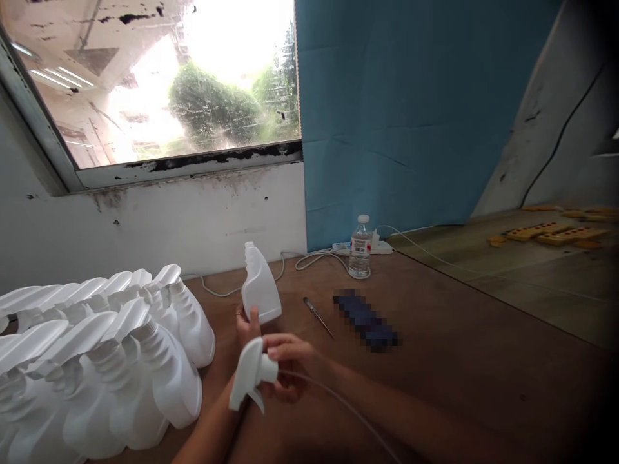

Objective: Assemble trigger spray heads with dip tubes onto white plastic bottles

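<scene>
My left hand (247, 327) is closed round the lower part of a white plastic spray bottle (261, 287), whose bare neck points up and slightly left. Nearer to me, my right hand (294, 364) grips a white trigger sprayer head (251, 374) by its collar. The sprayer's trigger faces down, and its thin dip tube (345, 406) trails off to the lower right. Bottle and sprayer head are apart. Both hands are above the brown table (454, 361).
Rows of white spray bottles (174, 380) with sprayer heads on stand at the left. Beyond my hands lie a thin pointed tool (318, 317) and a blurred-out dark blue object (366, 320). A water bottle (360, 248) stands by a power strip (383, 247) and white cable (314, 259).
</scene>
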### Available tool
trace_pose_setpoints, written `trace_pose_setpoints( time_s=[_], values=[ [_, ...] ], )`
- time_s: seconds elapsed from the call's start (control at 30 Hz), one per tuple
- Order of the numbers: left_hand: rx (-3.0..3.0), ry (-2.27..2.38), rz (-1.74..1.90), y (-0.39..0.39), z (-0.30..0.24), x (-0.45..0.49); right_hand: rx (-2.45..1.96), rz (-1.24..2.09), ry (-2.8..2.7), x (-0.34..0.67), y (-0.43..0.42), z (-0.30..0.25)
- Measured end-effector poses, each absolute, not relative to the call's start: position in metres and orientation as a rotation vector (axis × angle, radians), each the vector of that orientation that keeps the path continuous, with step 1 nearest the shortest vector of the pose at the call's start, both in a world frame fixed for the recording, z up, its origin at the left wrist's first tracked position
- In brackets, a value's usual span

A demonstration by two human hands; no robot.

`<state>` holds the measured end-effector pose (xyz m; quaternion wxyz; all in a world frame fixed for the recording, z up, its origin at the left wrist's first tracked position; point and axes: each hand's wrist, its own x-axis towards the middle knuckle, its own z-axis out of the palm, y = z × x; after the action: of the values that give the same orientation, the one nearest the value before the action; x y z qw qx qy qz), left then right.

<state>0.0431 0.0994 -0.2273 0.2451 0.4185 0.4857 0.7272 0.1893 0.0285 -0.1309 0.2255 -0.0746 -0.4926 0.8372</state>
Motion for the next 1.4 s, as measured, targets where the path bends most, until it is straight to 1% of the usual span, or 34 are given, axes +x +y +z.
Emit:
trace_pose_setpoints(
  time_s=[0.07, 0.17, 0.37, 0.63, 0.87, 1.13, 1.27, 1.4],
  values=[
    [1.168, 1.350, 2.084, 0.131, -0.228, 0.048, -0.249, 2.435, -1.249, 0.196, 0.032, -0.162],
    [1.152, 1.442, 2.159, 0.173, -0.225, 0.056, -0.324, 2.557, -1.164, 0.202, 0.036, -0.186],
    [1.098, 1.684, 2.076, 0.229, -0.218, 0.066, -0.344, 2.588, -0.917, 0.199, 0.041, -0.190],
    [1.155, 1.867, 1.997, 0.280, -0.221, 0.067, -0.358, 2.589, -0.583, 0.194, 0.053, -0.197],
    [1.400, 1.871, 1.847, 0.306, -0.221, 0.078, -0.330, 2.580, -0.587, 0.192, 0.059, -0.200],
    [1.470, 2.078, 1.548, 0.322, -0.221, 0.079, -0.436, 2.539, -0.559, 0.191, 0.063, -0.202],
    [1.489, 2.027, 1.602, 0.325, -0.223, 0.079, -0.392, 2.516, -0.589, 0.191, 0.065, -0.200],
    [1.468, 1.806, 1.816, 0.322, -0.226, 0.074, -0.388, 2.386, -0.646, 0.195, 0.069, -0.198]
  ],
)
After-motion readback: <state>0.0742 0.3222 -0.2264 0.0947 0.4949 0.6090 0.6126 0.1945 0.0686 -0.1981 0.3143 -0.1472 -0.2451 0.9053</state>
